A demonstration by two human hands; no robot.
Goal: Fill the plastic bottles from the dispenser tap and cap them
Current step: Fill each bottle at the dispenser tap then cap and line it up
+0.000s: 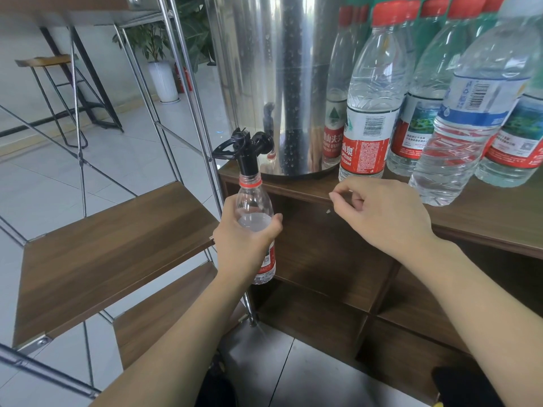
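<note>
The left hand (245,239) is wrapped round an uncapped bottle (255,218) at frame centre, its mouth held just under the black tap (245,149) of the steel dispenser (264,69). The right hand (382,215) (fingers loosely curled, holding nothing visible) hovers right of it, below capped bottles (367,113) on the wooden shelf (484,218).

Place: you're in an office lounge or café-like break area (no desks visible).
Evidence: steel dispenser (264,83) at 12 o'clock, bar stool (50,83) and potted plant (158,54) at 10, tiled floor (117,154).
</note>
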